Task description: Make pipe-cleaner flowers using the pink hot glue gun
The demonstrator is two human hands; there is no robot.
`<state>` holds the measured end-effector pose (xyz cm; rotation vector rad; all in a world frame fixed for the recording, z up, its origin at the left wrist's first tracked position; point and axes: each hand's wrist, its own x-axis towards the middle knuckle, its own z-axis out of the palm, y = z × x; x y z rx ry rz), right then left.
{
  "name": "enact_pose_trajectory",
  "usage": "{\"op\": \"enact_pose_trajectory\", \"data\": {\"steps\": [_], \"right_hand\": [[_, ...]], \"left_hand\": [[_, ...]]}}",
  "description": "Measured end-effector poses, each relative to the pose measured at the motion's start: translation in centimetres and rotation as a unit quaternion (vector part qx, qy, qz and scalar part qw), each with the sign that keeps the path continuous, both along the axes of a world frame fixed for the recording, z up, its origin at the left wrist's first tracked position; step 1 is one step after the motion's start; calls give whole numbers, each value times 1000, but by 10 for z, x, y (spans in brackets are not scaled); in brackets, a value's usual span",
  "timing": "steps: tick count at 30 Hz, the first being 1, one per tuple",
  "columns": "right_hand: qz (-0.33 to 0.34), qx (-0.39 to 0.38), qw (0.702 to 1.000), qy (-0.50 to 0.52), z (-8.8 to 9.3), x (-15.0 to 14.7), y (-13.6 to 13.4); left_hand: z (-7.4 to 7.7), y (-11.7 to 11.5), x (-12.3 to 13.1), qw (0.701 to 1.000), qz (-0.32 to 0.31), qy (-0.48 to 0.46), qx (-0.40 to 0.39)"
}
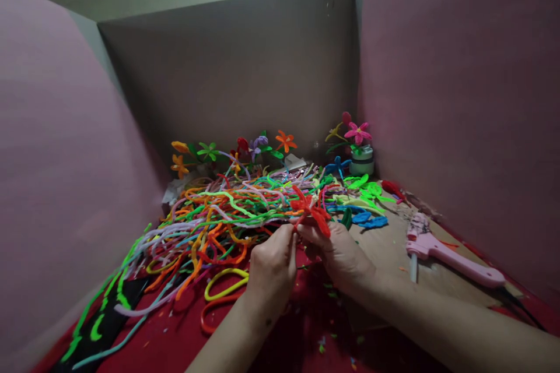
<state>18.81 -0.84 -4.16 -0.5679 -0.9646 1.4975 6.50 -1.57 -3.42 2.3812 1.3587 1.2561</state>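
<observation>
A red pipe-cleaner flower [311, 210] with looped petals is held up in front of me, near the middle of the view. My left hand [275, 265] pinches it low on its left side, fingertips together. My right hand [341, 253] grips it from the right, with thumb and fingers closed near its base. Both sets of fingertips nearly meet beneath the petals, and they hide the part they hold. Just behind the flower lies a big tangle of coloured pipe cleaners [227, 204].
A pink glue gun [455, 256] rests on a cardboard sheet [394, 250] at right. Finished flowers [286, 141] stand at the back, some by a small pot [362, 160]. Yellow-handled scissors [225, 284] lie left of my hands. Pink panels [459, 81] enclose the sides.
</observation>
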Motion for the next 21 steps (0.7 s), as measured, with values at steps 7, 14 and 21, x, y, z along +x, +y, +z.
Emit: {"op": "enact_pose_trajectory", "data": {"steps": [7,14,21], "right_hand": [[29,92,995,-9,6,5,3],[78,72,994,21,5,5,3],[121,34,991,35,8,9,2]], "left_hand": [[10,1,1,955,-48,-217,-195],[22,-3,4,797,-164,-423,-399],[13,4,-10,652,-354,-443,-502]]}}
